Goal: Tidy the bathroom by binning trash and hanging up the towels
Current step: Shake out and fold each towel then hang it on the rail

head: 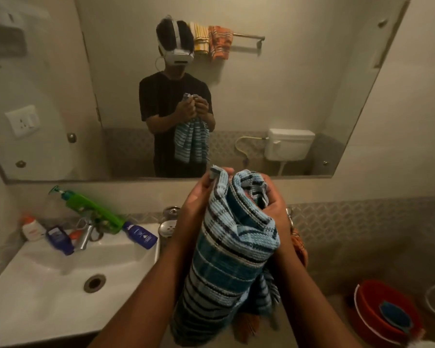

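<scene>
Up close, the left hand [199, 202] and right hand [276, 204] both clutch one blue striped towel [226, 252], which hides an orange cloth [299, 244]. Beyond, five bottles crowd the sink [48, 285] rim, labels unreadable. Farther off, the mirror [286, 96] reflects two hung towels.

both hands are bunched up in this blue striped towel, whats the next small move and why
Probably shake the blue striped towel open by its top edge. The left hand pinches one corner while the right hand grips a crumpled wad, so it hangs rolled rather than flat. The mirror shows the towel rail behind, with free space beside two hung towels.
</scene>
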Available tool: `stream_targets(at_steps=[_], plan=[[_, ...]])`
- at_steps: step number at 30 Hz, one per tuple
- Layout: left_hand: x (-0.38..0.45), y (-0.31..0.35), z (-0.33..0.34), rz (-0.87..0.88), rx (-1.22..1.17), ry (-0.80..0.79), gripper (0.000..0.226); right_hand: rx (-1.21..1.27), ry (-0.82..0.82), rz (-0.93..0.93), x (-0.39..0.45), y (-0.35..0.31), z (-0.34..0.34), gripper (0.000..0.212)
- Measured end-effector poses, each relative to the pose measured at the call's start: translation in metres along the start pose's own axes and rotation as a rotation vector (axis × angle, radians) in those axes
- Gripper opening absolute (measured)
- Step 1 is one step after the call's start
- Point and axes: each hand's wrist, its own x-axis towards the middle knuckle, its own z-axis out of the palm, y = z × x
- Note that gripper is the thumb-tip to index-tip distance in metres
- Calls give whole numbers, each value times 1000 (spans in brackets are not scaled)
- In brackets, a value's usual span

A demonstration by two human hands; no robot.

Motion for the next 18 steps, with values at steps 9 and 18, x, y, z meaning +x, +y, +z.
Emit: stream_targets(at_steps=[9, 18], plan=[[10, -21, -39, -88, 133, 94, 44, -339, 154, 21, 7, 19, 1, 55], [10, -32, -68, 110, 501, 244, 22, -304, 24, -212, -20, 19, -19, 18]])
